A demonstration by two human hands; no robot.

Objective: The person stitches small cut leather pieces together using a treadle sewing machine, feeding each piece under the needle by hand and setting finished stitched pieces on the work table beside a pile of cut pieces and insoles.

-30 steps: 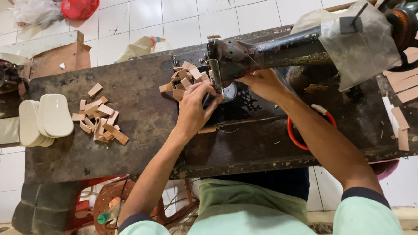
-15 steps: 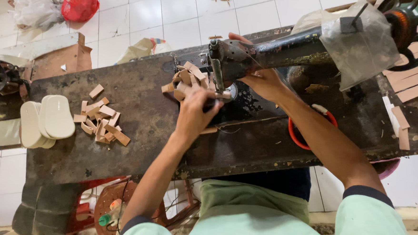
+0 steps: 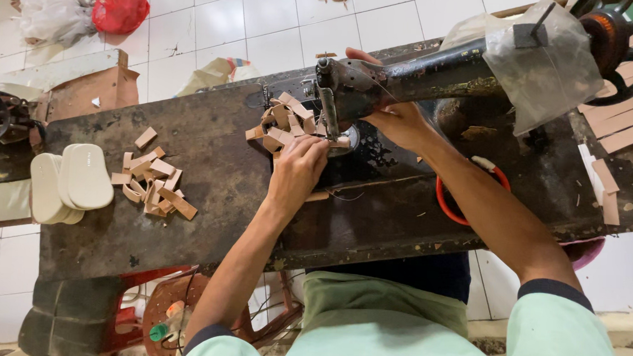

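A black sewing machine (image 3: pixel 437 72) stands on a dark, worn table (image 3: pixel 214 194). My left hand (image 3: pixel 299 166) presses a tan leather strip (image 3: pixel 333 141) flat at the needle. A chain of stitched tan pieces (image 3: pixel 280 118) trails off behind the needle to the left. My right hand (image 3: pixel 399 121) rests at the machine's head just right of the needle, thumb reaching up behind it; whether it grips anything is hidden.
A loose pile of tan leather pieces (image 3: pixel 154 180) lies left on the table beside stacked cream shoe soles (image 3: pixel 71 181). The handwheel (image 3: pixel 623 39) and a plastic bag (image 3: pixel 546 67) sit at the right. More tan strips (image 3: pixel 630 122) lie far right. A red bag (image 3: pixel 120 7) is on the tiled floor.
My left hand has slid slightly up toward the needle with the strip. My right hand's thumb has risen behind the machine head. The stitched chain has shifted a little.
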